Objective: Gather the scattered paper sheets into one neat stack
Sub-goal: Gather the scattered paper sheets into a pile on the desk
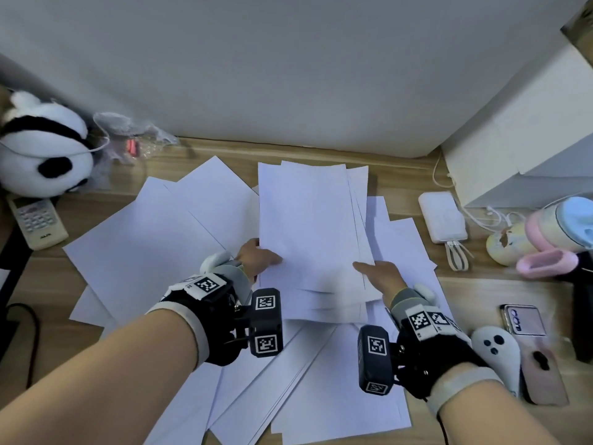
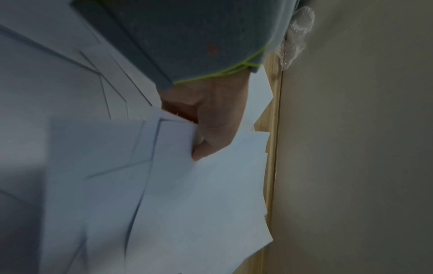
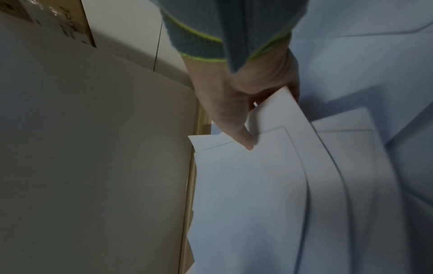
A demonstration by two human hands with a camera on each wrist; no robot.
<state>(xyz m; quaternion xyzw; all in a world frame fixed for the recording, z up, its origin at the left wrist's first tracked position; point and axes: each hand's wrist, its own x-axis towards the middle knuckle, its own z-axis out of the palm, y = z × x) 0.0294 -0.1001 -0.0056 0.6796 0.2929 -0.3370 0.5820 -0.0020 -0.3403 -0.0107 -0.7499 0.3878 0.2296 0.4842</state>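
A loose bundle of white paper sheets (image 1: 311,226) is held above the desk between both hands, its edges fanned and uneven. My left hand (image 1: 258,258) pinches the bundle's near left edge, thumb on top; the left wrist view shows that hand (image 2: 211,129) with its thumb over the sheets (image 2: 199,204). My right hand (image 1: 378,273) pinches the near right edge, and in the right wrist view the hand (image 3: 234,118) has its thumb pressed on the top sheet (image 3: 246,194). More scattered sheets (image 1: 141,239) lie spread on the wooden desk (image 1: 48,277) under and around the bundle.
A panda plush (image 1: 41,149) and a remote (image 1: 37,221) sit at the far left. At the right are a white power bank (image 1: 444,218), a white box (image 1: 519,146), pastel toys (image 1: 545,232), a phone (image 1: 524,321) and a white controller (image 1: 497,351). A wall (image 1: 288,65) closes the back.
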